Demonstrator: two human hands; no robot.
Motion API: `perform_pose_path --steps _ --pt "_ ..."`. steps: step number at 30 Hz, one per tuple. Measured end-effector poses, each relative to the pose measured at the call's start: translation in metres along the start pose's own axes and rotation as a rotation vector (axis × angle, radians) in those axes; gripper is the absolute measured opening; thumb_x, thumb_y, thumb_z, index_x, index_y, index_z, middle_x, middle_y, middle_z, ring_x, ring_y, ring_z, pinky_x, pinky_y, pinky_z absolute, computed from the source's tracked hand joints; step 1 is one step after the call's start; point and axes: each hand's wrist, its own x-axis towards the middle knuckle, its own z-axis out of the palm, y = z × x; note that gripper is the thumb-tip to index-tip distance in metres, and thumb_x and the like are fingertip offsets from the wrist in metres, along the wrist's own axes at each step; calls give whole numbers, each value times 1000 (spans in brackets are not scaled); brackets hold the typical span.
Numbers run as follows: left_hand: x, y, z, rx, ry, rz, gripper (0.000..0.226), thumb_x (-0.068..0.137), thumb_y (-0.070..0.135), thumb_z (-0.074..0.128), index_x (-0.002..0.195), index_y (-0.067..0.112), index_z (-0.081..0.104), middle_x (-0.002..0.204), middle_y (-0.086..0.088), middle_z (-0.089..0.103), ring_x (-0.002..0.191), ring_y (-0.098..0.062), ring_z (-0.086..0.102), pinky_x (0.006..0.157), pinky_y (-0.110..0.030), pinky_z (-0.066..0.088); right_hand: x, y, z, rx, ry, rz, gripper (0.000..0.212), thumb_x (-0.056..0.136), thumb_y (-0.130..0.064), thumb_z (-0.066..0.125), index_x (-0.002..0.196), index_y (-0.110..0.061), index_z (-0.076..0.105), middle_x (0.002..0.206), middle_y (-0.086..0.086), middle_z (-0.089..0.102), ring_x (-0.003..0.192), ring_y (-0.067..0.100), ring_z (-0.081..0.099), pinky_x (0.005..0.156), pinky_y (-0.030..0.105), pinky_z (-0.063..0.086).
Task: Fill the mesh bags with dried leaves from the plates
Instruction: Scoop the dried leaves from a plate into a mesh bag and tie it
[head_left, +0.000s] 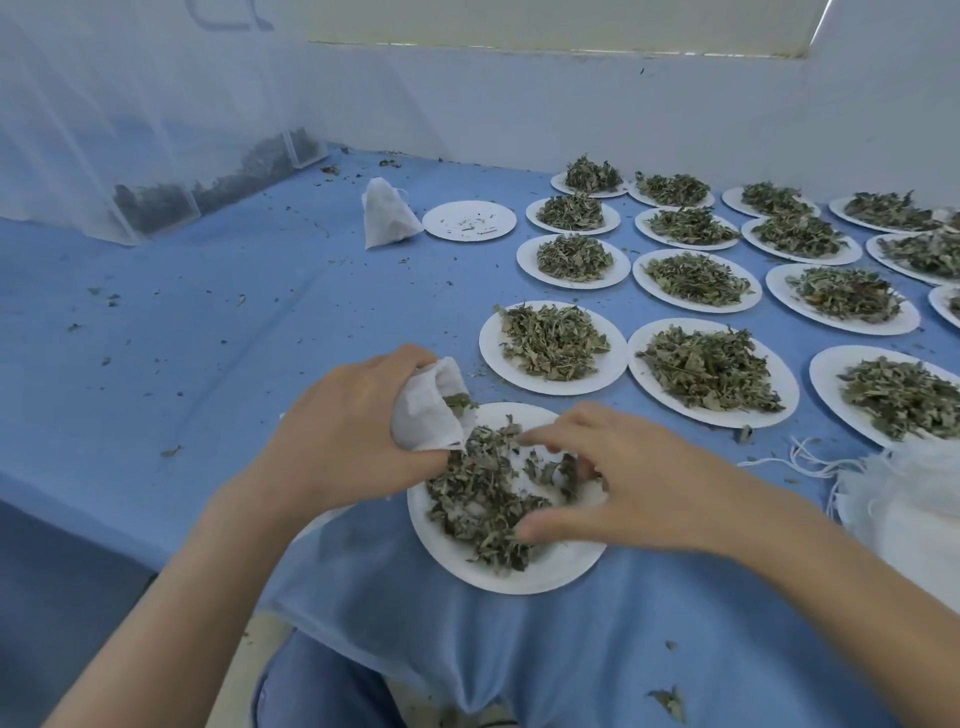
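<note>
My left hand (337, 426) grips a white mesh bag (428, 410) by its open mouth, holding it at the left rim of a white paper plate (524, 574) that sits at the table's front edge. Dried green leaves (483, 499) lie spread on that plate, and a few show inside the bag's mouth. My right hand (618, 483) rests over the plate's right side with curled fingers raking into the leaves. A filled, tied mesh bag (387, 213) stands farther back on the blue cloth.
An empty plate (469, 221) with crumbs lies beside the filled bag. Several plates heaped with leaves (553, 340) cover the right half of the table. A pile of empty mesh bags with strings (904, 499) sits at the right. White netting (130, 130) hangs at the left.
</note>
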Motion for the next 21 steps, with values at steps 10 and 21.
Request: perform_pose_path --steps 10,21 --pt "-5 -3 0 -2 -22 -12 59 51 48 53 108 33 47 81 18 52 80 -15 50 72 -34 45 5 1 9 -201 125 24 68 74 -76 40 135 -46 36 123 -13 38 116 12 38 92 28 40" --pt "-4 0 7 -3 -41 7 58 52 48 54 108 34 46 80 17 50 79 -14 50 70 -32 44 9 -3 24 -68 145 48 34 91 -41 54 123 -28 60 121 -2 54 103 17 56 89 23 38"
